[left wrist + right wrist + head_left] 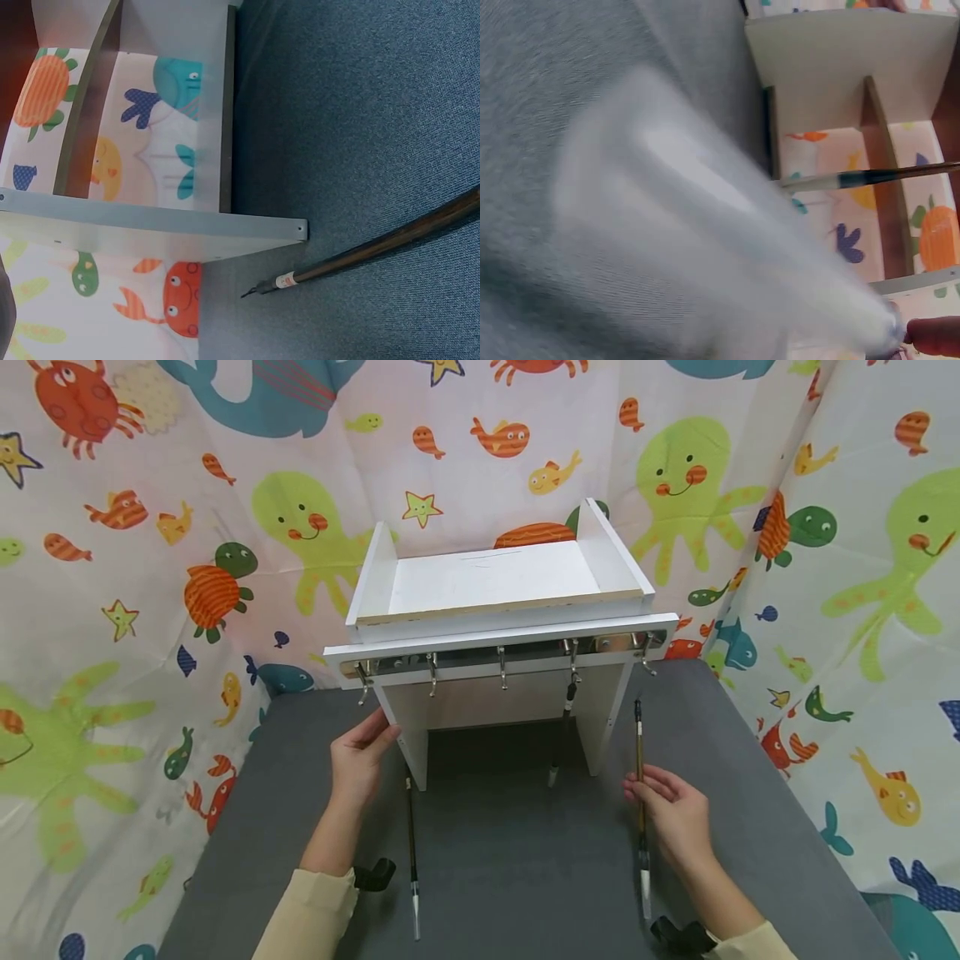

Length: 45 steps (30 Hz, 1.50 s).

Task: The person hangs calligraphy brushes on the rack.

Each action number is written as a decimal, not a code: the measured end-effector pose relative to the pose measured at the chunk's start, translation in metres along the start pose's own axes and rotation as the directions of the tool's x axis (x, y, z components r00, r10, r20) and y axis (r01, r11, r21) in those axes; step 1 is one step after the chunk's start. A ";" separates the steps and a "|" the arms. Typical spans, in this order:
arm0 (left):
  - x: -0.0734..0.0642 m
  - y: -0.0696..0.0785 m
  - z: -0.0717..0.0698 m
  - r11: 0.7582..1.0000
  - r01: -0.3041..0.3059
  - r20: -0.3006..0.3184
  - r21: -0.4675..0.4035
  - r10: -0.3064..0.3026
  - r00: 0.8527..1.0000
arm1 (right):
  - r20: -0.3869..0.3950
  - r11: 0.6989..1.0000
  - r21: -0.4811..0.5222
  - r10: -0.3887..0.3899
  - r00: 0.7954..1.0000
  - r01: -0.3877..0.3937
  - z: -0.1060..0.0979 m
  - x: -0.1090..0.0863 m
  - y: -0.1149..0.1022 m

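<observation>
A white wall shelf (498,631) with a metal hook rail stands on the grey surface. My left hand (358,764) grips the edge of its left side panel (403,735), thumb toward the front. My right hand (675,810) pinches a calligraphy brush (641,752) by its handle, held upright right of the shelf with its pale tip down. That tip (705,202) fills much of the right wrist view, blurred. Another brush (885,175) hangs from a hook (573,660) on the rail's right half. A third brush (375,251) lies on the surface, left of the shelf.
Several metal hooks (502,668) line the rail. The shelf's open top tray (495,578) faces up. A curtain printed with sea animals (307,518) surrounds the grey cloth-covered surface (495,860) at the back and sides.
</observation>
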State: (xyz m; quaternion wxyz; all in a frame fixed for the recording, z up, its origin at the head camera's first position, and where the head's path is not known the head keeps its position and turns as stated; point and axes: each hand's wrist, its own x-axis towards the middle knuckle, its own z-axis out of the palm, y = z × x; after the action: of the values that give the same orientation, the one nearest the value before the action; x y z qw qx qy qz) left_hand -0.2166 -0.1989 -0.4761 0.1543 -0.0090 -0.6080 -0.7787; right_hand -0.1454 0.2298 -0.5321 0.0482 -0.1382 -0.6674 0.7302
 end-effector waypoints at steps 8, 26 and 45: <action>-0.005 0.015 0.005 1.000 0.018 0.019 0.003 -0.019 1.000 | -0.017 0.986 0.151 -0.064 0.998 0.066 0.001 -0.009 -0.020; -0.007 0.019 0.006 1.000 0.015 0.032 0.018 -0.016 0.999 | -0.077 0.901 0.048 -0.427 0.901 0.431 0.012 -0.036 -0.053; -0.002 0.001 0.001 1.000 -0.023 0.005 0.012 0.023 1.000 | 0.173 0.861 0.056 -0.508 0.844 0.506 0.027 -0.074 -0.090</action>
State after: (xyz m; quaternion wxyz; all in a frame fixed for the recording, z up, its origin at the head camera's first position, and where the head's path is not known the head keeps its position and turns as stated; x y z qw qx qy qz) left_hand -0.2149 -0.1982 -0.4754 0.1619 -0.0169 -0.6130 -0.7731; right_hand -0.0924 0.1948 -0.4314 0.1786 0.1104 -0.6789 0.7036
